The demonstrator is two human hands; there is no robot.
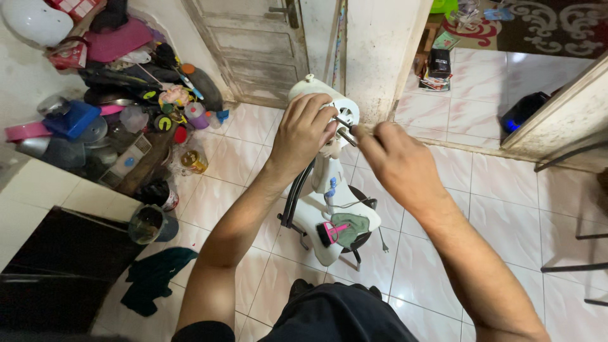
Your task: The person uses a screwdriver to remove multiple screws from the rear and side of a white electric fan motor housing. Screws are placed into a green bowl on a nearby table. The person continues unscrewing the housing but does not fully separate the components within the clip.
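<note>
White tiled floor, clutter along wall: standing fan, left hand clamped on its white motor head for steadiness, right hand pinching screwdriver against it.

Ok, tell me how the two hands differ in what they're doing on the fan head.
The left hand lies curled over the white fan motor housing, fingers wrapped on its top; the right hand stays off the housing and pinches a thin metal tool at its fingertips. The left grip is broad and bracing, the right grip narrow and precise. Both are bare and meet at the same spot on the housing.
</note>
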